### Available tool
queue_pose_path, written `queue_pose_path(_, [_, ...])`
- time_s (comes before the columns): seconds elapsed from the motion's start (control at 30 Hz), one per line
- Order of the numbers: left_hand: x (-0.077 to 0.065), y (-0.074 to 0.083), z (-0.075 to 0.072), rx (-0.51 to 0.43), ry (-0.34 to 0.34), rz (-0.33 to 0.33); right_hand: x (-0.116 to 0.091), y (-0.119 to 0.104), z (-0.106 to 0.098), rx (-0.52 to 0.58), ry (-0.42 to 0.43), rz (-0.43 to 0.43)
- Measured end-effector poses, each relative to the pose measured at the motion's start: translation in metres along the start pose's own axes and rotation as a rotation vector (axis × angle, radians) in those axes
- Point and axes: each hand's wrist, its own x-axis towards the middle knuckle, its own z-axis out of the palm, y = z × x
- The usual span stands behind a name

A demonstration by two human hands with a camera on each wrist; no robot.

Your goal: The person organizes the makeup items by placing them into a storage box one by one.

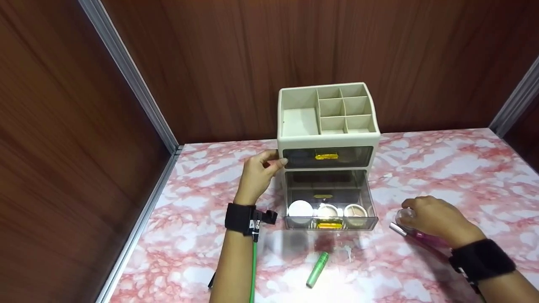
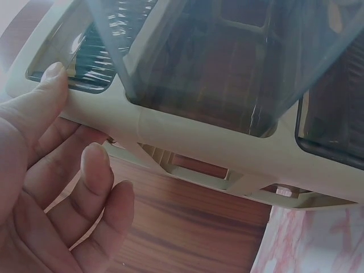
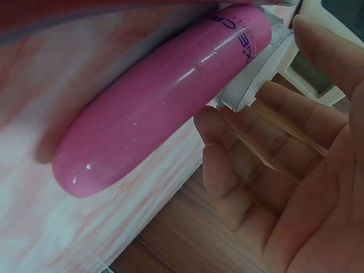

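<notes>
A cream makeup organizer point(image 1: 330, 140) stands on the table, its lower clear drawer point(image 1: 290, 223) pulled out and its upper drawer point(image 1: 303, 158) closed. Three round compacts point(image 1: 300, 209) lie in the lower drawer. My left hand point(image 1: 257, 174) holds the organizer's left side by the upper drawer, thumb point(image 2: 52, 79) on the front and fingers around the edge. On the right, my right hand point(image 1: 438, 216) pinches a small round clear case point(image 3: 253, 77) between thumb and fingers. A pink bottle point(image 3: 165, 108) lies right beside that hand, partly hidden under it in the head view.
A silver-capped tube point(image 1: 398, 228) lies by my right hand. Nearer me, a green tube point(image 1: 317, 269) lies in front of the drawer. Brown wood panels point(image 1: 219, 63) rise behind and at the left. A green cable point(image 1: 254, 269) runs along my left forearm.
</notes>
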Motion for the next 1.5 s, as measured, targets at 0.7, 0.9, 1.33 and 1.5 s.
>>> queue_pose_path(0.7, [0.0,0.001,0.0,0.027,0.002,-0.013,0.0,0.0,0.002,0.024,-0.002,0.007])
queue_pose_path(0.9, [-0.001,0.001,0.0,0.021,-0.004,-0.02,0.0,-0.002,-0.004,0.025,-0.009,0.027])
queue_pose_path(1.33, [0.0,0.001,0.001,0.038,0.007,0.005,-0.01,-0.017,-0.035,0.003,0.099,-0.006])
queue_pose_path(1.5, [0.0,0.0,0.0,0.042,0.008,0.003,-0.015,-0.023,-0.044,-0.009,0.164,-0.045])
